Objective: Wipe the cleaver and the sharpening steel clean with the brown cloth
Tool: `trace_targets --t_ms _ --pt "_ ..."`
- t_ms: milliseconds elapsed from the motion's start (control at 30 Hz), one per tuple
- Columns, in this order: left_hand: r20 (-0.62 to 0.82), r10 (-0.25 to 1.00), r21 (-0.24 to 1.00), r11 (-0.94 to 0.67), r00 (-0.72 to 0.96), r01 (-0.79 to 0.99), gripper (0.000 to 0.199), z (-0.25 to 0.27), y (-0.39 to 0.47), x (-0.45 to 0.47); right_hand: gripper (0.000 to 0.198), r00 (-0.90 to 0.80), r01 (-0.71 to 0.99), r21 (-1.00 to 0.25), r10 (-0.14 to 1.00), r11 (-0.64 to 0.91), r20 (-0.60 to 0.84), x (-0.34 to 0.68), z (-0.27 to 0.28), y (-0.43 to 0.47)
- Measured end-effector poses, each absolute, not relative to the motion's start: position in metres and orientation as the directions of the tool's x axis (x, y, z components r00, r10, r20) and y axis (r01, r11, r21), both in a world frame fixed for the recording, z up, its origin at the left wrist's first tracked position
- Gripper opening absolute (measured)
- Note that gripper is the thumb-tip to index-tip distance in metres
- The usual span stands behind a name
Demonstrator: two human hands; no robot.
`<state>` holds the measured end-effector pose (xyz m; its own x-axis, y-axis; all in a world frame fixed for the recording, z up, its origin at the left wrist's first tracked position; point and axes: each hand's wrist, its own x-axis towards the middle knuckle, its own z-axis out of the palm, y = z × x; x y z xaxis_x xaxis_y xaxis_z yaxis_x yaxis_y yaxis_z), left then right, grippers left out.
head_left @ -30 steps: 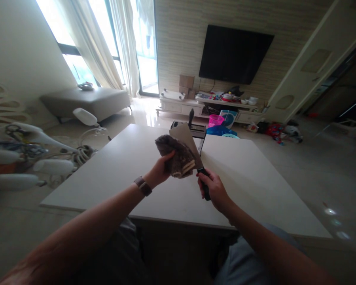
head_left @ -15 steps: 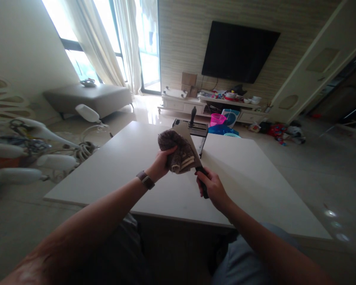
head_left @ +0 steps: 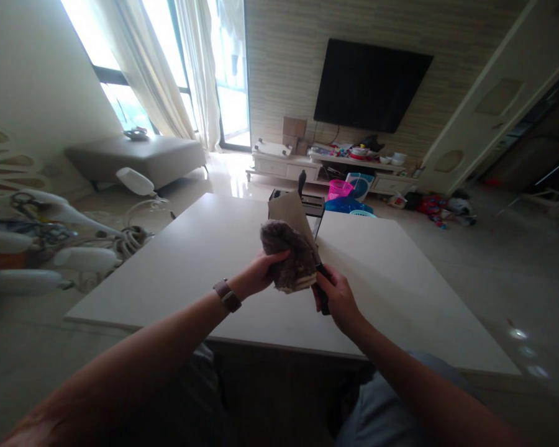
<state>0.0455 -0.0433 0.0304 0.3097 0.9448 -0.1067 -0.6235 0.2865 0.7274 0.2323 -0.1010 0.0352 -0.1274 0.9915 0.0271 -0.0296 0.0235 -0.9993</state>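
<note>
My right hand (head_left: 336,290) is wrapped round the black handle of a cleaver (head_left: 289,211), whose broad metal blade points up and away to the left. In my left hand (head_left: 261,273) is a folded brown-grey cloth (head_left: 289,254), pressed against the lower part of the blade and covering it there. Both are held above the white table (head_left: 177,267). Behind the blade, at the table's far edge, stands a dark knife block (head_left: 313,203) with a black handle (head_left: 302,181) rising from it; the cleaver hides part of the block.
Past the table are a pink basket (head_left: 340,189) and a blue tub (head_left: 347,205). A low TV cabinet (head_left: 279,169) lines the wall under a television (head_left: 372,85). White lamp parts and cables (head_left: 133,239) lie at the left, near a grey bench (head_left: 140,158).
My left hand has slid the cloth down the blade toward the handle, baring more of the blade's upper part. My right hand keeps its grip, nearly in place.
</note>
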Motion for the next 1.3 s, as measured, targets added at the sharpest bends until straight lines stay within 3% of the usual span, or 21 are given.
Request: trace_targets --t_ms 333,533,700,900,1100,1300 --pt "-0.072 0.980 0.781 0.170 0.183 -0.601 0.041 0.031 -0.036 0.045 0.037 -0.128 -0.023 -0.999 0.991 0.046 0.048 0.231 0.036 -0.098" --pt "-0.107 0.986 0.728 0.165 0.127 -0.666 0.041 0.036 -0.014 0.024 0.035 -0.106 -0.049 -0.999 0.994 0.019 0.024 0.233 0.036 -0.098" --pt "-0.151 0.962 0.705 0.267 0.228 -0.657 0.034 0.034 -0.016 0.020 0.036 -0.090 -0.071 -0.997 0.996 0.008 0.015 0.236 0.033 -0.097" --pt "-0.060 0.937 0.753 0.269 0.345 -0.600 0.036 0.026 -0.043 0.052 0.038 -0.094 -0.076 -0.997 0.995 0.022 0.029 0.235 0.030 -0.096" --pt "-0.085 0.974 0.811 0.190 0.211 -0.553 0.039 0.027 -0.053 0.063 0.042 -0.098 -0.067 -0.998 0.995 -0.002 0.005 0.234 0.030 -0.094" --pt "-0.080 0.986 0.775 0.152 0.144 -0.613 0.041 0.040 -0.031 0.043 0.035 -0.116 -0.095 -0.995 0.993 -0.018 -0.007 0.236 0.038 -0.093"
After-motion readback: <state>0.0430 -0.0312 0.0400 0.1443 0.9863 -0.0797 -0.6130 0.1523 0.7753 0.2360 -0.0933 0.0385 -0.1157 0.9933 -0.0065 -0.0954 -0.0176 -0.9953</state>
